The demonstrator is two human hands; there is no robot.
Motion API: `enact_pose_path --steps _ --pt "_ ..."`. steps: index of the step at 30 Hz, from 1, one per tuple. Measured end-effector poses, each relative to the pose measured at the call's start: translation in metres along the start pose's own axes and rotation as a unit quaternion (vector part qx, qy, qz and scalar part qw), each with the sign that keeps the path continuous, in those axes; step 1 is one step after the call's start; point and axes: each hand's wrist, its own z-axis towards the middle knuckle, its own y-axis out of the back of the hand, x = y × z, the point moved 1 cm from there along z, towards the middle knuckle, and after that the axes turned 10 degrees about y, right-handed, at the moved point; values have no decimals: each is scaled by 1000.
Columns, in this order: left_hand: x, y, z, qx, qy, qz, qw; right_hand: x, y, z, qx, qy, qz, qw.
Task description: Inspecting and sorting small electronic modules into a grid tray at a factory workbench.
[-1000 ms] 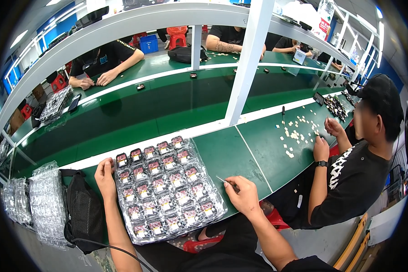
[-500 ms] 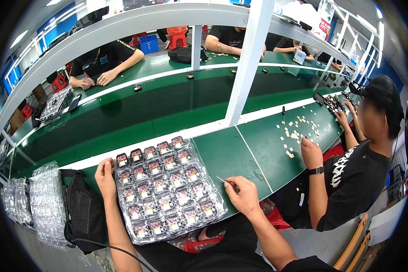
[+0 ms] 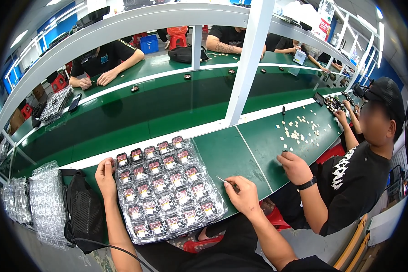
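Note:
A clear plastic tray (image 3: pixel 122 207) with several small dark and red parts in its pockets lies on the green bench in front of me. My left hand (image 3: pixel 105 177) rests on the tray's left edge, fingers against the rim. My right hand (image 3: pixel 245 195) sits on the bench just right of the tray, closed on thin metal tweezers (image 3: pixel 224 180) whose tip points left toward the tray.
A black bag (image 3: pixel 84 211) and stacks of clear trays (image 3: pixel 45 204) lie to my left. A person in a black shirt (image 3: pixel 353 181) sits at my right, a hand (image 3: pixel 293 167) near scattered small pale parts (image 3: pixel 299 131). A white post (image 3: pixel 247 68) rises from the bench. Other workers sit across.
My hands and the tray have stayed still. The person at my right has drawn a hand back toward the near edge of the bench.

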Motion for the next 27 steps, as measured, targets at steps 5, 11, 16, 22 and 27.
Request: enact_pose_path --steps 5,11,16,22,27 --pt "-2 0 -1 -2 4 0 1000 3 1 1 2 3 -3 1000" --pt "-2 -2 0 -4 7 -3 1000 4 2 2 4 2 1 1000" --pt "0 2 2 -2 5 -3 1000 4 1 1 -1 7 8 1000" --pt "-1 -2 0 -4 8 -6 1000 8 13 0 -20 26 9 999" --pt "-1 3 -1 1 4 -19 1000 -8 35 13 -77 -24 -173 982"
